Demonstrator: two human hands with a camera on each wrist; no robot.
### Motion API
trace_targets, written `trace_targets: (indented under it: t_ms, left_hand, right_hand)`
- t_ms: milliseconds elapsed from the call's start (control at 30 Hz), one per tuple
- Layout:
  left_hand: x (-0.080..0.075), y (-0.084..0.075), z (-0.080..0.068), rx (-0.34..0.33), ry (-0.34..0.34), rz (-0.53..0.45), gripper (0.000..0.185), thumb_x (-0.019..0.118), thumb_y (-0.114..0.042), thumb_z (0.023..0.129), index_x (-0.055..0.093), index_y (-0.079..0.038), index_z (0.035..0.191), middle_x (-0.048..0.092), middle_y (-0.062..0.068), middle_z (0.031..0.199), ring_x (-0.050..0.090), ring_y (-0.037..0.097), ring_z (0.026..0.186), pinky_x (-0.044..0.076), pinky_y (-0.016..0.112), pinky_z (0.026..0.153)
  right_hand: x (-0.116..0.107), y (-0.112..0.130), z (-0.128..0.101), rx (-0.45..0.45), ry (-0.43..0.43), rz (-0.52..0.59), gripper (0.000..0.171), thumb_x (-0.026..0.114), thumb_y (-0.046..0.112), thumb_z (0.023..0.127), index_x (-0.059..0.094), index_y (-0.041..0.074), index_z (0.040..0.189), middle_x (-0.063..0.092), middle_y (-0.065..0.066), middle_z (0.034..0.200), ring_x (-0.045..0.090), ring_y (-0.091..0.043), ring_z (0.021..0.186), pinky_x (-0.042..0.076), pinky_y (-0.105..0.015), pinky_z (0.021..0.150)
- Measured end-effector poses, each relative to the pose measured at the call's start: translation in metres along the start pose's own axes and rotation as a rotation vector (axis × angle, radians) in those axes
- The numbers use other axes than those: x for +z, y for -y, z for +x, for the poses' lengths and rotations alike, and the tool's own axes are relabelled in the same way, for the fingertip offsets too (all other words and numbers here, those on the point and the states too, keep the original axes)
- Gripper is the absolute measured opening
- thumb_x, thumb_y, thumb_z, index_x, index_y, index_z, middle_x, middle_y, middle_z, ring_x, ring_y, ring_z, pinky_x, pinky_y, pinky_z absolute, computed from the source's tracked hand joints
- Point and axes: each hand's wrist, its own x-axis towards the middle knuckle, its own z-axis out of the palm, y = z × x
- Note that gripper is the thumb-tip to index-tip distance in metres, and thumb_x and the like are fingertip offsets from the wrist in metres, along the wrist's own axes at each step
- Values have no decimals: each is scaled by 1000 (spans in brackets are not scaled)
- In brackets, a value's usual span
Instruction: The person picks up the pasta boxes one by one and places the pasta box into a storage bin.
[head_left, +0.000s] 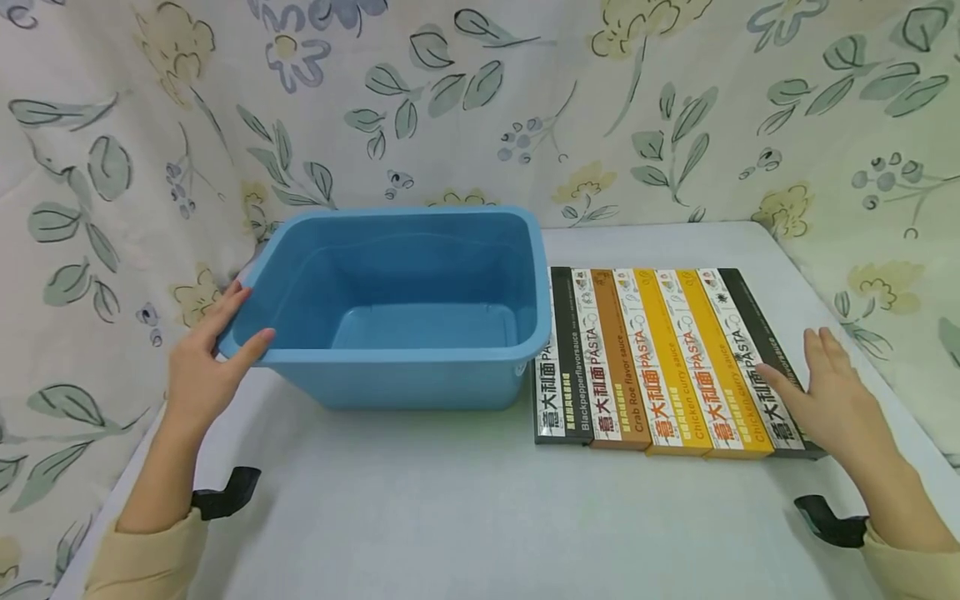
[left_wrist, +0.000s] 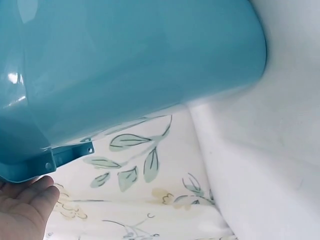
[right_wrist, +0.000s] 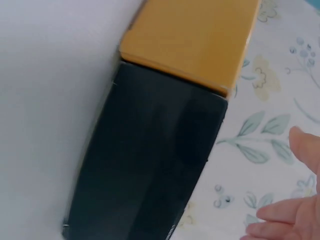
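Observation:
A blue plastic basin (head_left: 420, 379) sits on the white table left of centre. My left hand (head_left: 206, 354) holds its front left corner, thumb at the rim and fingers along the left side; in the left wrist view those fingers (left_wrist: 37, 195) reach under the lip. To the basin's right lies a row of pasta boxes (head_left: 667, 367), black, brown and yellow, pressed side by side. My right hand (head_left: 840, 400) hovers by the rightmost black box (head_left: 798, 450), fingers straight and thumb spread. The right wrist view shows that black box (right_wrist: 145, 155) apart from the hand.
The basin's right side overhangs part of the leftmost black box (head_left: 550, 425). A floral curtain (head_left: 480, 108) hangs behind the white table (head_left: 465, 508) and along both sides. Each wrist carries a black strap mount (head_left: 225, 493).

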Motion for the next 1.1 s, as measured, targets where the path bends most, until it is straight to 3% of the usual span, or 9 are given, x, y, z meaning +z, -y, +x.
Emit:
trace_targets:
  t_ms: [600, 867, 1100]
  left_hand:
    - [3, 5, 0, 13, -2, 26, 61, 64, -29, 93, 42, -10, 148, 34, 8, 154, 35, 47, 134, 33, 69, 97]
    - [4, 4, 1, 2, -3, 23, 61, 63, -29, 93, 42, -10, 148, 34, 8, 154, 34, 44, 136, 32, 68, 98]
    - [3, 3, -1, -21, -9, 28, 61, 64, -29, 93, 42, -13, 148, 34, 3, 154, 34, 42, 137, 32, 66, 99]
  right_hand:
    - [10, -15, -25, 70, 102, 154, 86, 38, 43, 102, -4, -19, 144, -8, -42, 147, -7, -55, 138, 2, -72, 106]
    - [13, -21, -33, 134, 191, 196, 91, 38, 47, 101, -10, -20, 141, -10, -45, 144, -6, -60, 134, 8, -75, 103]
    - [16, -27, -37, 114, 230, 196, 98, 48, 46, 99, -10, -19, 142, -5, -46, 144, 0, -64, 132, 13, -76, 100]
